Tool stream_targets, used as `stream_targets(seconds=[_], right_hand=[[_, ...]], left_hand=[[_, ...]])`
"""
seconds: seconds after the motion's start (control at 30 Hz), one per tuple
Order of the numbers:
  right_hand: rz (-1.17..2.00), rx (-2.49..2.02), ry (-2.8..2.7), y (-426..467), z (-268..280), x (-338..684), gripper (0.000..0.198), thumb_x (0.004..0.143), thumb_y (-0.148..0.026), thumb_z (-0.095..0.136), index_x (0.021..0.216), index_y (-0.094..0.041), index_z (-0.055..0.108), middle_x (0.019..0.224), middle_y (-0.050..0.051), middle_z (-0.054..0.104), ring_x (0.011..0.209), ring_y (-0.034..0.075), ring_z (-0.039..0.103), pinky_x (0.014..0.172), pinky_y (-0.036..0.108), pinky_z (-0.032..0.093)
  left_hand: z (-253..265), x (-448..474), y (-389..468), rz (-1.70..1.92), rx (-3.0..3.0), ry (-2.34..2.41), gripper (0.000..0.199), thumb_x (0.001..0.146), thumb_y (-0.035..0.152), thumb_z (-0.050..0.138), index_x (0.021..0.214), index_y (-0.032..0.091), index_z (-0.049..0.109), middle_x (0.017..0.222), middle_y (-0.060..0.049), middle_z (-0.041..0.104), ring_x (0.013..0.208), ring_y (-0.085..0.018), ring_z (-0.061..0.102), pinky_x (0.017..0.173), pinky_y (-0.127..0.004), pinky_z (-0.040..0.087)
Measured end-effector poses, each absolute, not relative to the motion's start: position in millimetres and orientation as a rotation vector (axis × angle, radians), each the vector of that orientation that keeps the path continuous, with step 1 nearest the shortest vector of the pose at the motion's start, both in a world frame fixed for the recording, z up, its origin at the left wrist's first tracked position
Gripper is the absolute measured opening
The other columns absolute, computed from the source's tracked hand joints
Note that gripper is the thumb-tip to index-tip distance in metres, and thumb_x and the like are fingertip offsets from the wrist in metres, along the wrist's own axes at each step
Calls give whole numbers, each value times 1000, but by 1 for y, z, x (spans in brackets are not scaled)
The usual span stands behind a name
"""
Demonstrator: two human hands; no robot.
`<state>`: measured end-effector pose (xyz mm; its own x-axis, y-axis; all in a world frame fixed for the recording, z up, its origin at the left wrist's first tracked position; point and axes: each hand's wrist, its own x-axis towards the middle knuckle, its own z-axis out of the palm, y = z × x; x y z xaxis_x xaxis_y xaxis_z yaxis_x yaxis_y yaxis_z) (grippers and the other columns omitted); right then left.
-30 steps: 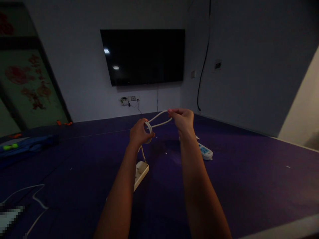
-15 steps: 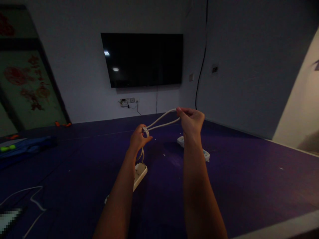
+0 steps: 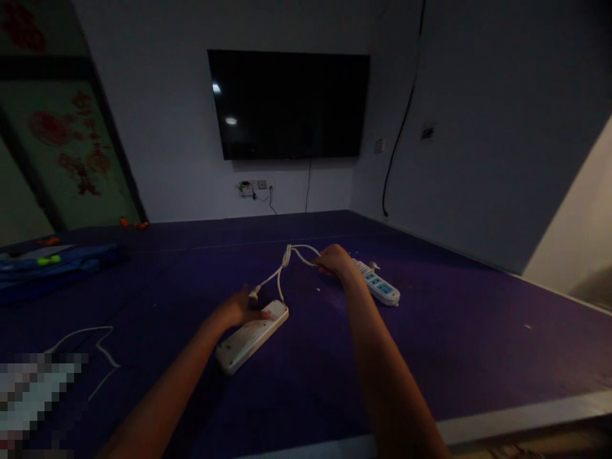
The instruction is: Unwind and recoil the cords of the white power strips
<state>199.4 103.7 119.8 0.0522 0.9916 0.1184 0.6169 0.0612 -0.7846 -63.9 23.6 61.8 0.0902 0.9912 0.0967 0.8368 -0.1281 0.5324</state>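
Cord work on a dark purple surface (image 3: pixel 454 357), as I follow it from a distance; the main change lies in the left hand (image 3: pixel 236 310), which half a second ago held up the bunched part of the cream cord (image 3: pixel 286 256) and now is down at the cream power strip (image 3: pixel 251 341); its thumb reaches over the strip's far end, its fingers lie beside the plug (image 3: pixel 254 294), and I cannot tell whether they close on either.

The right hand (image 3: pixel 335 261) has come down as well; its fingers and thumb are drawn together on the far end of the cord's loop, pinching it low over the surface; the loop, held up and stretched between the two hands in the earlier views, now runs slack from the pinch to the gathered strands, from which one length leads to the plug and another to the end of the strip.

The strip, largely hidden behind the left forearm until now, lies diagonally on the surface with nearly all of its upper face in view; small dark marks show on that face, but I cannot make out sockets.

I read the change as a shift from handling the cord in the air to arranging it low, with strip and plug at the left hand; the cord seems loosely gathered rather than tightly bound, so its loop could spread if released; a second power strip (image 3: pixel 382 288), with blue sockets, lies just beyond the right wrist.
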Motion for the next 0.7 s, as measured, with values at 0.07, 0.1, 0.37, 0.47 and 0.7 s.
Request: stream_targets(seconds=[0.07,0.1,0.37,0.47,0.7], right_hand=[[710,-1670,-1668,99,109,187,20,65,-28,66,52,-15,60,42,1,56,35,10,48,43,22,38],[715,-1689,-1680,95,104,183,22,66,-31,65,52,-15,60,43,2,57,36,11,50,44,22,38],[328,-1804,-1776,47,68,158,32,75,-41,59,94,-16,65,94,15,68,90,27,64,67,29,44],[209,-1720,-1910,36,59,144,28,81,-31,52,104,-17,61,97,12,68,92,24,63,71,28,44],[-63,-1141,-2434,16,53,123,22,85,-20,44,98,-16,62,99,12,67,93,22,61,73,27,42]], left_hand=[[56,-64,5,568,2073,1739,74,55,55,70,118,19,55,119,-13,62,108,-30,58,85,-32,44],[54,-62,-3,548,2093,1757,73,56,55,69,119,20,54,120,-12,62,108,-29,58,84,-32,44],[51,-52,-20,260,2361,1951,41,71,47,60,99,17,65,104,-16,66,97,-30,61,77,-34,44],[43,-48,-21,341,2510,1789,44,72,47,61,105,17,63,106,-13,65,99,-27,60,82,-33,44],[7,-36,-24,869,2967,1743,46,79,57,49,93,16,64,96,-13,66,96,-28,58,87,-41,42]])
